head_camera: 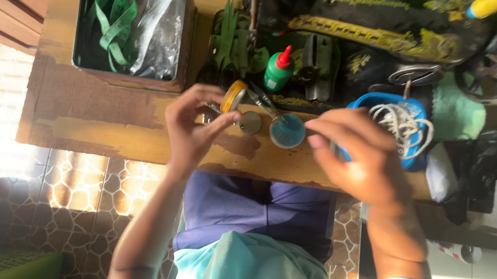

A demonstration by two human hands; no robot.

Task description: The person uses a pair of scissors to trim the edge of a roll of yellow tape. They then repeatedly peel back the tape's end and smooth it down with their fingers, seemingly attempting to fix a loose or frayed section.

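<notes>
Purple cloth (256, 206) over lap, nearest camera. Left hand (192, 127) above wooden table (89, 112), fingers pinched on small metal piece (213, 107); yellow tape roll (233, 95) just beyond fingertips. Right hand (356, 157) curled, fingertips at edge of round blue tin (287, 130); grip on tin cannot tell. Silver disc (250, 122) between both hands. Beyond: green glue bottle (278, 69), blue bowl (401, 129) holding white cord, black sewing machine (370, 32), box (131, 29) with green measuring tape.

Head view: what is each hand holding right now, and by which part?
Left hand: small metal part, pinched at its end between fingers. Right hand: fingertips at the round blue disc's edge; actual grip cannot be told.
</notes>
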